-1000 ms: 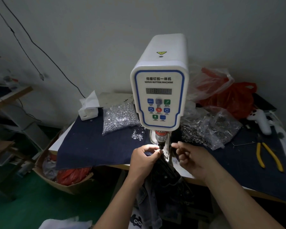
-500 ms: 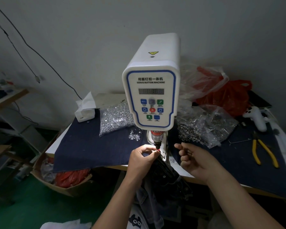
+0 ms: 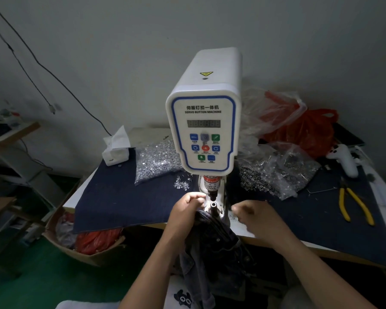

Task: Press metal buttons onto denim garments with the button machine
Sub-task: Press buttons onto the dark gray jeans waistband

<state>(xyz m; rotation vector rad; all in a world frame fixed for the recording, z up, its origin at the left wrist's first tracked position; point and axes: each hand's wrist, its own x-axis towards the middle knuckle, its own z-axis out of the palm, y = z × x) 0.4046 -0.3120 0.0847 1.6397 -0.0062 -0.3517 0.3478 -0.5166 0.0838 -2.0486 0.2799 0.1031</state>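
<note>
We count one button machine [image 3: 204, 121], one denim garment [image 3: 212, 237] (left hand [image 3: 185, 210] fingers pinching it), right hand [image 3: 252, 214] curled, grip unclear, two bags of metal buttons [image 3: 156, 160] on bench [image 3: 243, 230].

"SERVO BUTTON MACHINE" — machine panel [image 3: 202, 132]

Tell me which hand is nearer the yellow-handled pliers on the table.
Right. The right hand sits just right of the machine's lower die, on the same side as the yellow-handled pliers but well short of them. The left hand is left of the die, farther away.
</note>
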